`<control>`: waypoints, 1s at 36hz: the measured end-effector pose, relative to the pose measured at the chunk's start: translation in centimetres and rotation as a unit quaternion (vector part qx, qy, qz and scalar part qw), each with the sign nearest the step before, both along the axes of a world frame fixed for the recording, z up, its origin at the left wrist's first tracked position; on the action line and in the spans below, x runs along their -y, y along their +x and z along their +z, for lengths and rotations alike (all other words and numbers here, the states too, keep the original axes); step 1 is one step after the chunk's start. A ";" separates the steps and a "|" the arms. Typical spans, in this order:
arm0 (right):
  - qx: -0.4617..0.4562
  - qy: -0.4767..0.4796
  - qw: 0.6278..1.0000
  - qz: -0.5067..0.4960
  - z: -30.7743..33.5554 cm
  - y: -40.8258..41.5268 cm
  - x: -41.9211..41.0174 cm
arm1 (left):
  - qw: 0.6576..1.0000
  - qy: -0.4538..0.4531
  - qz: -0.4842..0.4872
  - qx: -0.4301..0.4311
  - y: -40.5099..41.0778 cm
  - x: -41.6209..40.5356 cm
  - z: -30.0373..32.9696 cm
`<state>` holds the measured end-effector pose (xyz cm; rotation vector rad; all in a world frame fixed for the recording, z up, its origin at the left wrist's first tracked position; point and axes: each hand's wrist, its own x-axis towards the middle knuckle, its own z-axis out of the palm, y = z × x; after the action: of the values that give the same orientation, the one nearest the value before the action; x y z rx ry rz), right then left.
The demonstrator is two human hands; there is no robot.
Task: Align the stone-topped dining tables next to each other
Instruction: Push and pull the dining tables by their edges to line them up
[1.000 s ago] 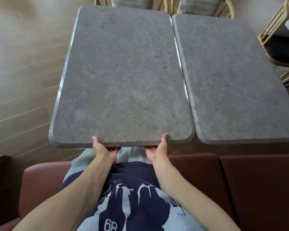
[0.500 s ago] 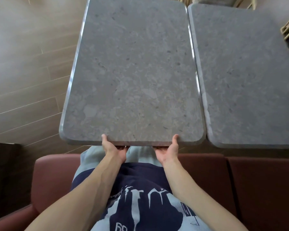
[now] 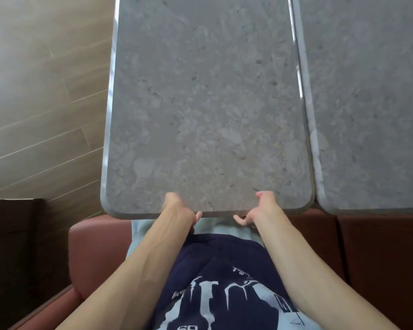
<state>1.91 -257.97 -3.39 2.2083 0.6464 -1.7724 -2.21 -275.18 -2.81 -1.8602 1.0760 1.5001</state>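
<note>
Two grey stone-topped tables stand side by side. The left table (image 3: 208,103) is right in front of me, and the right table (image 3: 367,103) lies beside it across a thin dark gap. Their near edges are almost level. My left hand (image 3: 177,207) and my right hand (image 3: 264,206) both hold the left table's near edge. Each thumb side rests on top. The fingers curl below the rim, with their tips showing just under it. The far ends of both tables are out of frame.
I sit on a red-brown padded bench (image 3: 93,246) that runs on to the right (image 3: 379,246) under the right table. Wood plank floor (image 3: 41,115) lies to the left. A dark low cabinet (image 3: 12,246) stands at the lower left.
The left table has come closer to me and its near edge now lines up more with the right table's. The view has tilted down, so the chairs are gone. My hands sit further over the rim.
</note>
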 end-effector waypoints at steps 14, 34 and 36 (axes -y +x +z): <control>-0.293 0.032 0.956 0.011 8.1 -19.0 4.4 | 0.954 0.085 -0.066 -0.279 -14.7 1.6 5.1; -0.345 0.142 0.927 -0.024 0.8 -28.6 18.9 | 0.820 0.151 -0.365 -0.414 -29.6 12.0 0.4; -0.370 0.174 0.912 -0.022 0.7 -30.6 20.7 | 0.799 0.165 -0.391 -0.427 -32.0 13.7 0.2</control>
<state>-28.65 -278.72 -2.66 1.6679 1.1372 -2.7097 -34.21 -288.87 -2.58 -0.2943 1.5522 1.7979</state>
